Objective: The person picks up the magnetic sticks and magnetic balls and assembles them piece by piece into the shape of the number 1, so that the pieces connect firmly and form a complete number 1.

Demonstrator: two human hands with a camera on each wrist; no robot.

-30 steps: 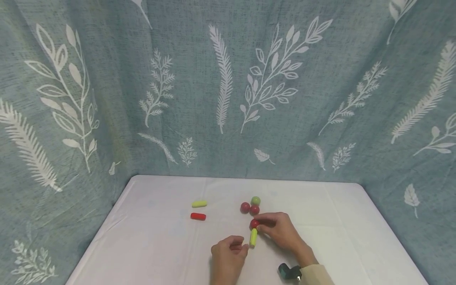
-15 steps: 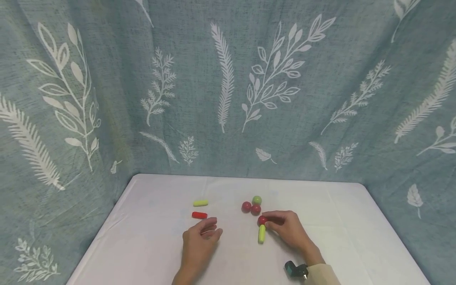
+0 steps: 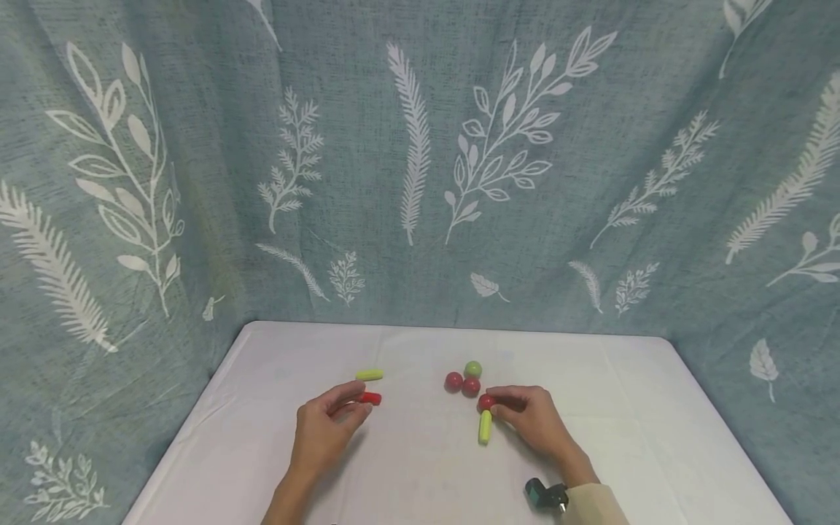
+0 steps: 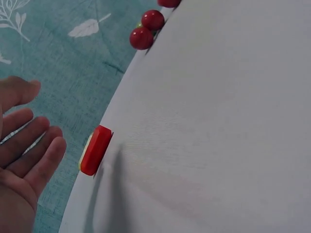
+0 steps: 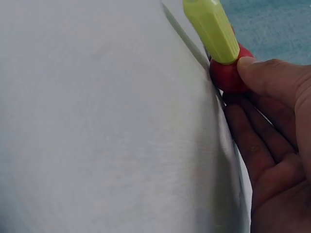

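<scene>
My right hand (image 3: 534,419) pinches a shiny red ball (image 3: 486,402) between thumb and fingers. A ribbed yellow-green stick (image 5: 212,31) has its end against that ball, and both are close over the white cloth. On the other side, my left hand (image 3: 328,430) has relaxed fingers, with thumb and fingertips near a short red stick (image 3: 372,398). In the left wrist view a gap shows between the fingers and the red stick (image 4: 96,150). A second yellow-green stick (image 3: 370,375) lies just behind the red one.
Two red balls (image 3: 453,382) and a green ball (image 3: 473,370) sit in a cluster toward the back of the white-covered table (image 3: 590,379). A teal curtain (image 3: 354,160) with white leaf patterns hangs behind. A small dark device (image 3: 546,494) is at the right wrist.
My left hand has left the yellow-green stick at the right and moved left to the red stick. My right hand has shifted slightly right and away with the ball and stick.
</scene>
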